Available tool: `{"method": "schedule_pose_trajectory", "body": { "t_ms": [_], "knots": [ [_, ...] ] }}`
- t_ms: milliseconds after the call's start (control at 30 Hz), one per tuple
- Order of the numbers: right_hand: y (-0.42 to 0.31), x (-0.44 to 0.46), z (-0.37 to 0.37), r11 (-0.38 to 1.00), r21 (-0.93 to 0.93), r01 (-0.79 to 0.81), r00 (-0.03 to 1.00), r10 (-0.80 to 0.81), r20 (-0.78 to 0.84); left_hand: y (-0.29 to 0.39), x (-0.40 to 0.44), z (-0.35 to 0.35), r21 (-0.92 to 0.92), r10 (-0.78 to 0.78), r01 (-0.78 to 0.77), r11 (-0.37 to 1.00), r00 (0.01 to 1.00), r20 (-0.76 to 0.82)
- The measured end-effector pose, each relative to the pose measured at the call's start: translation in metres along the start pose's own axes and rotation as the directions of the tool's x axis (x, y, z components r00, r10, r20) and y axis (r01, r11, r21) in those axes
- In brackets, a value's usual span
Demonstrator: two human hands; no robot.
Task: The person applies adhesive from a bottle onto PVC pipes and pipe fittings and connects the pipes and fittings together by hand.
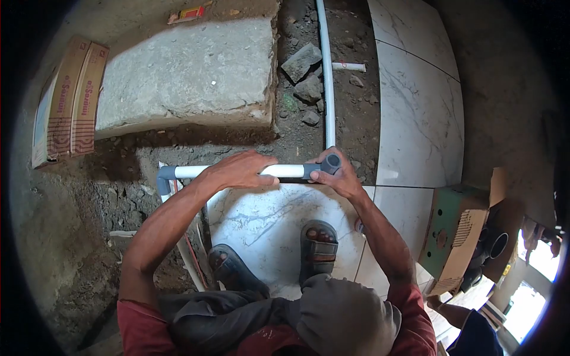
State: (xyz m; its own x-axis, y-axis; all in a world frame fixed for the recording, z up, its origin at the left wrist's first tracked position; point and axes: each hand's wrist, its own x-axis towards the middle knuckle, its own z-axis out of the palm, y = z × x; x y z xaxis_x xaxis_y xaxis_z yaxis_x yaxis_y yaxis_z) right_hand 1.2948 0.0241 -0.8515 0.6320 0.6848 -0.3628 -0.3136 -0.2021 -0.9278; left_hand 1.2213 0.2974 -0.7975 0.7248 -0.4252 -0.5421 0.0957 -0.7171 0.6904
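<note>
A white PVC pipe [285, 171] lies crosswise in front of me, above the edge of the floor tiles. My left hand [240, 168] is closed around its middle, with the thumb underneath. At its right end, my right hand [341, 178] grips a grey pipe fitting [331, 161] whose round open mouth faces up. A long white pipe [326, 95] runs away from this fitting along the trench; their exact joint is partly hidden by my fingers. On the left end sits a grey elbow [165, 176], from which another white pipe [191, 264] comes back toward me.
A concrete slab [190, 74] with boxes [74, 98] beside it lies at far left. Broken stones [303, 62] and a short pipe stub [349, 66] flank the long pipe. White marbled tiles [418, 118] and an opened carton [457, 237] are on the right; another person's arm [448, 311] shows lower right.
</note>
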Motion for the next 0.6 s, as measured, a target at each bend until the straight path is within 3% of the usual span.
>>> {"method": "schedule_pose_trajectory", "body": {
  "t_ms": [133, 233, 500, 600],
  "knots": [
    [-0.008, -0.002, -0.002, 1.0, -0.021, -0.008, 0.999, 0.008, 0.032, 0.005, -0.004, -0.003, -0.02, 0.006, -0.005, 1.0, 1.0, 0.019],
    [-0.005, -0.002, -0.002, 0.982, -0.184, -0.036, 0.999, 0.034, -0.011, 0.003, -0.002, -0.001, -0.019, 0.004, -0.003, 1.0, 1.0, 0.006],
    [-0.01, -0.007, 0.002, 0.946, -0.288, 0.151, 0.986, -0.123, 0.113, 0.011, -0.005, 0.001, 0.031, -0.008, 0.007, 1.0, 0.999, 0.035],
    [-0.001, -0.006, 0.01, 0.985, -0.145, 0.096, 0.995, -0.09, 0.046, 0.016, -0.002, 0.0, 0.104, -0.043, 0.038, 0.994, 0.998, 0.045]
  ]
}}
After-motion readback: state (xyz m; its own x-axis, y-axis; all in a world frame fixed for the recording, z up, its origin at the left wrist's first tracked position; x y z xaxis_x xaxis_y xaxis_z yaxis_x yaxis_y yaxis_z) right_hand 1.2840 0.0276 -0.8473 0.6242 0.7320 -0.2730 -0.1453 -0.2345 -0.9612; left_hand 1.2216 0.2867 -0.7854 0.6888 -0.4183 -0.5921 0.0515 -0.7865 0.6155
